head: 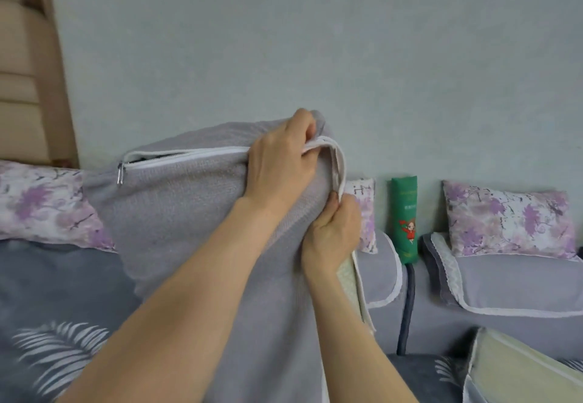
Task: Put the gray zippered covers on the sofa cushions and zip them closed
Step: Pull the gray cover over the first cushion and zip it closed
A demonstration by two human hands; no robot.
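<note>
Soft, even light everywhere, no glare. A faint shadow sits just beneath the fingers [310,147] on the gray cover [189,213]. Detail looks slightly smeared throughout. Far left of the fingers, the door frame [60,87] bows with wide-angle distortion.

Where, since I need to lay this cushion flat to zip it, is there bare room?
Bare: the feather-print seat, below the left floral pillow, left of the held cushion. Crowded: the right, with green pack, right floral pillow and cream cushion.
</note>
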